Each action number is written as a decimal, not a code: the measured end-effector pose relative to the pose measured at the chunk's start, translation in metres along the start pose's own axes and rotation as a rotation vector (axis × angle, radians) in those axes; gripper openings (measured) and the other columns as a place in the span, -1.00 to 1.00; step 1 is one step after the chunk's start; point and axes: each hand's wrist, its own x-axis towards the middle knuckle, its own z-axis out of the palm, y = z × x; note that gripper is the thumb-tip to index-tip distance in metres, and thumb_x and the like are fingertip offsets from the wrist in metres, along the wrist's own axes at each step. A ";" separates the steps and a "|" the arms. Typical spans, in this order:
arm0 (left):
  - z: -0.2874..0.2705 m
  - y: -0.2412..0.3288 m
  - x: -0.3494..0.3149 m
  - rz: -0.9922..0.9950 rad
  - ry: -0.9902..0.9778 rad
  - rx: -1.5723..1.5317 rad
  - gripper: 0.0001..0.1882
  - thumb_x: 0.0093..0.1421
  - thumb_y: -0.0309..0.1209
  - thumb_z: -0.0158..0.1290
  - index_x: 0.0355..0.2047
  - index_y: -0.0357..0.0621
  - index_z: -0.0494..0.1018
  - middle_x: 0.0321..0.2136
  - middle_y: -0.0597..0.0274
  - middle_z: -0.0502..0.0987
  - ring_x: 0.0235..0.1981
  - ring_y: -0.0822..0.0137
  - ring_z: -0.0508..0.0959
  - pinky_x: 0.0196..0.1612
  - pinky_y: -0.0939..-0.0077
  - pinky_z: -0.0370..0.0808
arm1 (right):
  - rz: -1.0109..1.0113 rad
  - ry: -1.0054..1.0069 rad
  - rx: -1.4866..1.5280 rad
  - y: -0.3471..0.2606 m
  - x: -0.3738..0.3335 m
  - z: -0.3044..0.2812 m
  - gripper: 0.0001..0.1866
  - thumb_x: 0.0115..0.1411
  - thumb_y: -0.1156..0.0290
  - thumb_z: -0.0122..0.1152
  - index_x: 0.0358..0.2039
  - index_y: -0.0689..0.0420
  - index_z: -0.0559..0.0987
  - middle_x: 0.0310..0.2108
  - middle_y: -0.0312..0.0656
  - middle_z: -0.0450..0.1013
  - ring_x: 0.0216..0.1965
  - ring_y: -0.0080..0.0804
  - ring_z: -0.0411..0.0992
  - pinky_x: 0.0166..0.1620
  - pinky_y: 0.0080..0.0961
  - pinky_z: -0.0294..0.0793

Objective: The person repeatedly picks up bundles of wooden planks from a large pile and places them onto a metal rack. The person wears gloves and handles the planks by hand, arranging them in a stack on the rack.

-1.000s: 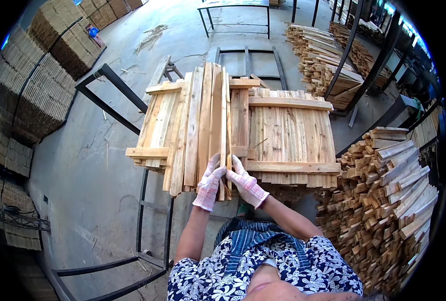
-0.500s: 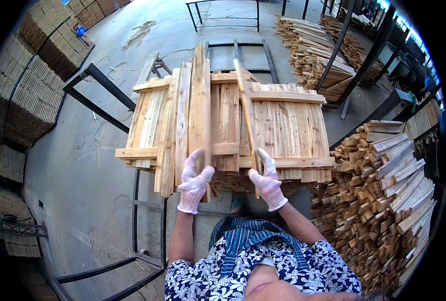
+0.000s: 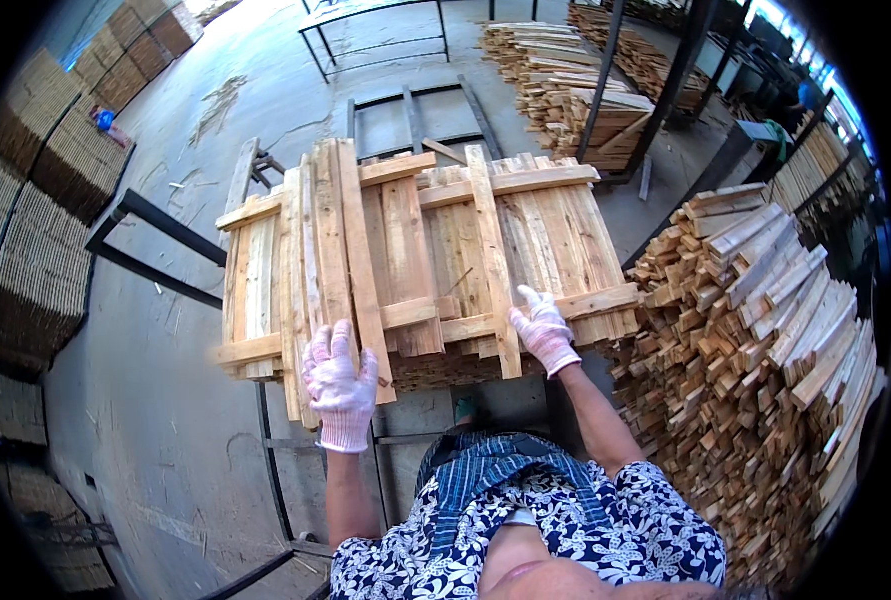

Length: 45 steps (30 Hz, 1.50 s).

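Wooden slats lie crosswise over panels of slats joined by cross battens, stacked in front of me. My left hand, in a pale pink-white work glove, lies with fingers stretched over the near ends of a group of long slats. Beside that hand's thumb is another long slat. My right hand, in a matching glove, is open just right of a single loose slat; I cannot tell whether its thumb touches the edge. Under this slat is the right panel, and farther left is the left panel.
A tall pile of cut wood pieces stands close on my right. Black metal frames stand left of the panels and beyond them. Stacked boards line the far left; another wood pile is at the back right.
The two slats held up in my hands now lie flat on the panels, one left, one right. Both hands have let go and spread outward. The whole view has shifted somewhat.
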 end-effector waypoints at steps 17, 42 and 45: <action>0.218 0.168 0.070 0.224 -0.379 -0.428 -0.37 0.19 -0.33 0.10 0.26 -0.26 0.28 -0.08 -0.15 0.48 -0.09 -0.05 0.52 -0.04 0.06 0.48 | -0.160 0.044 -0.215 0.082 -0.144 -0.049 -0.63 0.26 0.18 0.16 0.06 -0.04 0.51 -0.22 -0.05 0.49 -0.17 0.02 0.53 -0.12 -0.06 0.57; 0.004 0.444 -0.007 0.662 -1.511 -1.323 -0.42 0.34 -0.36 0.08 0.33 -0.22 0.27 0.16 -0.03 0.47 0.16 0.20 0.49 0.23 0.36 0.42 | 0.425 1.536 -0.911 0.130 -0.393 -0.398 -0.19 0.34 -0.30 -0.06 0.32 0.12 0.33 0.08 0.18 0.24 0.10 0.12 0.26 0.14 0.18 0.28; -0.008 0.554 -0.051 0.580 -1.899 -1.278 -0.19 0.28 -0.26 0.15 0.44 -0.16 0.05 0.16 -0.08 0.42 0.03 0.16 0.55 0.00 0.19 0.61 | 0.704 1.351 -1.042 0.155 -0.391 -0.398 -0.18 0.28 -0.25 0.10 0.33 0.11 0.31 0.18 0.33 0.17 0.09 0.18 0.29 0.17 0.14 0.29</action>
